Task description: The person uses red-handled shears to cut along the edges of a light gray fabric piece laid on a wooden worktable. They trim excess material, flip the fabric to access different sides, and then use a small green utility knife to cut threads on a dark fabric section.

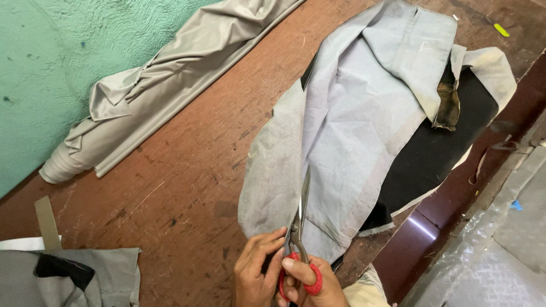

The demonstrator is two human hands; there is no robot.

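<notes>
Seen from above, a wooden table (182, 170) ran diagonally across the view, scuffed and reddish brown. At the bottom edge, a person's two hands worked at a pair of scissors (298, 239) with red handles. The right hand (310, 284) was closed through the red loops, thumb and fingers gripping them. The blades stood nearly closed, with only a thin gap, and pointed up the frame into the lower edge of a grey cloth (341, 125). The left hand (256, 270) sat just beside the scissors, its fingers curled and pinching the cloth's near edge right by the blades.

The grey cloth lay spread over the middle and right of the table, rumpled, with folds running lengthwise. Part of it covered a black cloth (438, 148), which showed at the right side and hung near the table's edge. A small brownish patch (448, 105) sat where the grey and black cloths met.

Along the far left edge of the table, against a green wall (51, 68), lay a roll (159, 79) of shiny beige fabric, partly unwound. At the bottom left corner lay a pile (85, 276) of grey and black pieces. A small yellow-green object (501, 29) lay at the top right; what it was could not be told.
</notes>
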